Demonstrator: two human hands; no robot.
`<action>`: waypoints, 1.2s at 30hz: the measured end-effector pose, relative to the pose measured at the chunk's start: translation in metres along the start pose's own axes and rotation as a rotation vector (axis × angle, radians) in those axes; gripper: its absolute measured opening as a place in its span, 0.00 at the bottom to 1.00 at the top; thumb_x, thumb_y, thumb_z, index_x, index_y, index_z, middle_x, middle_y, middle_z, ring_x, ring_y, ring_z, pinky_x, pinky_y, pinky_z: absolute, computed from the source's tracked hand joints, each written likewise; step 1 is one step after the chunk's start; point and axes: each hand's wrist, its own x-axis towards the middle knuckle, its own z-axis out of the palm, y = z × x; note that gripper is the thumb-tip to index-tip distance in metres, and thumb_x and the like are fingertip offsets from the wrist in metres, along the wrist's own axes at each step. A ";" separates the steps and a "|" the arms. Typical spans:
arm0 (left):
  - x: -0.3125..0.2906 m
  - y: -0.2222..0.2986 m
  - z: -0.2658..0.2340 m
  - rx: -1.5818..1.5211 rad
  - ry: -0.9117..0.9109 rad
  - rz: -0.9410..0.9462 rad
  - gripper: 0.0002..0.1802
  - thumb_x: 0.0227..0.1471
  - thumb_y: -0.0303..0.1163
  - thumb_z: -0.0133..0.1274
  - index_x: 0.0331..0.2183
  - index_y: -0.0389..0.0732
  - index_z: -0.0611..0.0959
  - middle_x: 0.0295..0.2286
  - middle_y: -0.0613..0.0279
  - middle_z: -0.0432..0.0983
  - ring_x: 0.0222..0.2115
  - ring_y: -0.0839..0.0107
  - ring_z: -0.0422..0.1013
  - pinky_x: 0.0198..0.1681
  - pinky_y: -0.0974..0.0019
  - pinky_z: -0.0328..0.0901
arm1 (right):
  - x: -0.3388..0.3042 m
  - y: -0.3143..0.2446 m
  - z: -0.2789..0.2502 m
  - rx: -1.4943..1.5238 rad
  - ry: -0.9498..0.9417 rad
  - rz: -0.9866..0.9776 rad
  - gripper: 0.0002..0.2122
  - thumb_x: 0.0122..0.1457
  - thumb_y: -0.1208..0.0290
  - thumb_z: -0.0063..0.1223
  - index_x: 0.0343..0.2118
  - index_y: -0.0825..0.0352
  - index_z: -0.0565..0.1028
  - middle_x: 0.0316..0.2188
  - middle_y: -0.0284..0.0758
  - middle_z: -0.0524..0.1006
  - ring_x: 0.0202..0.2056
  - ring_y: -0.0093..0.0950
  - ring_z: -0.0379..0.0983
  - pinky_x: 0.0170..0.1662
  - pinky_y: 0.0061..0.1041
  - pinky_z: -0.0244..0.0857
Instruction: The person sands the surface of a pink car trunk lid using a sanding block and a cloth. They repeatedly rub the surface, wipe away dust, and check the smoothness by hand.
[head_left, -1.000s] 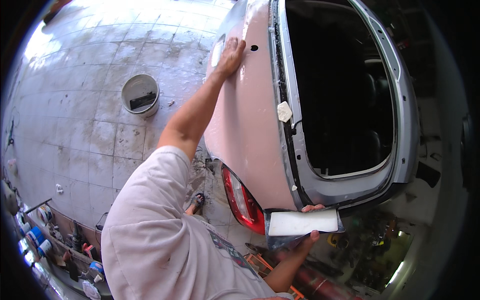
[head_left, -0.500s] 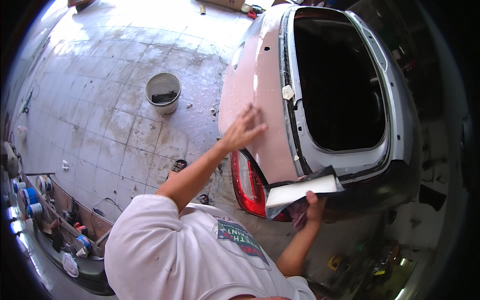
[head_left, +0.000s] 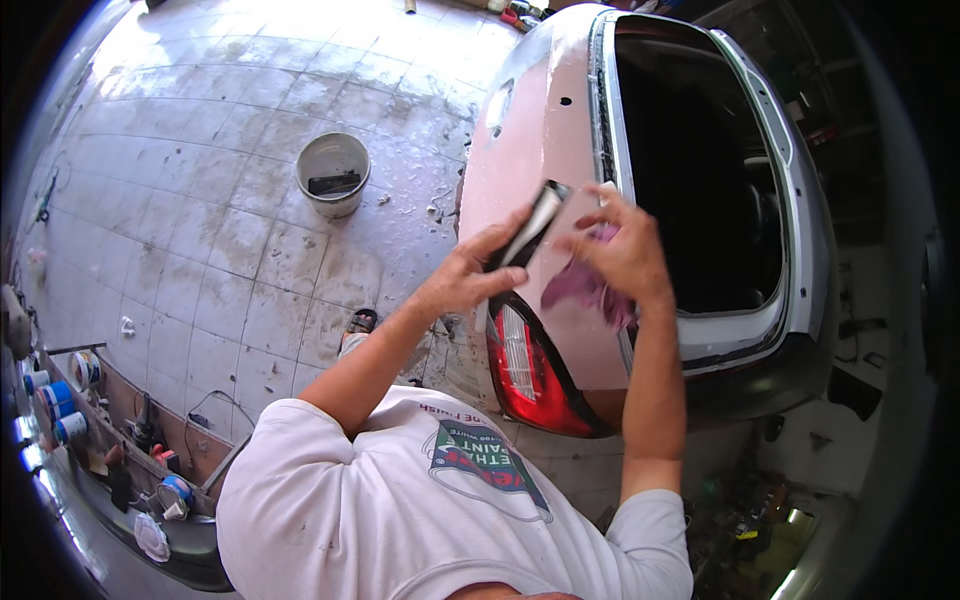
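The left hand pinches a black-and-white rectangular block by its edge; the curled right hand holds crumpled purple cloth. Grey floor tiles spread leftward from the pink car panel.

A pale, stained tile floor bears an upright round bucket, small scraps near its right side and a white wad well apart.

Counting 2 hands: left hand, right hand. 1 block in left, 1 purple cloth at right. 1 tail light below both, 1 round hole beyond, 1 bucket leftward.
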 end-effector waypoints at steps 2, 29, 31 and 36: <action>0.015 -0.028 -0.032 0.196 0.167 0.015 0.49 0.58 0.38 0.69 0.73 0.41 0.62 0.71 0.50 0.60 0.71 0.59 0.57 0.72 0.59 0.53 | 0.041 -0.014 -0.013 -0.194 0.189 0.032 0.31 0.52 0.55 0.78 0.56 0.67 0.80 0.34 0.41 0.86 0.38 0.34 0.86 0.45 0.33 0.79; 0.116 -0.008 -0.132 -0.772 0.410 -0.066 0.30 0.61 0.41 0.55 0.59 0.35 0.75 0.53 0.45 0.79 0.48 0.55 0.80 0.55 0.54 0.76 | 0.097 0.006 0.195 0.661 -0.109 0.277 0.38 0.50 0.51 0.80 0.61 0.65 0.77 0.30 0.32 0.84 0.30 0.23 0.82 0.36 0.27 0.77; 0.113 -0.009 -0.134 -0.715 0.358 -0.108 0.28 0.64 0.38 0.55 0.61 0.35 0.75 0.52 0.49 0.80 0.47 0.60 0.80 0.53 0.59 0.76 | 0.093 0.012 0.190 0.316 -0.052 0.096 0.39 0.48 0.51 0.79 0.62 0.64 0.76 0.33 0.37 0.86 0.34 0.30 0.84 0.42 0.34 0.78; 0.124 -0.031 -0.133 -0.408 0.422 0.038 0.30 0.68 0.26 0.57 0.68 0.36 0.71 0.52 0.58 0.81 0.46 0.73 0.78 0.50 0.68 0.75 | 0.109 0.021 0.129 -0.209 -0.066 0.141 0.41 0.46 0.49 0.76 0.67 0.53 0.74 0.40 0.42 0.87 0.42 0.41 0.85 0.51 0.38 0.78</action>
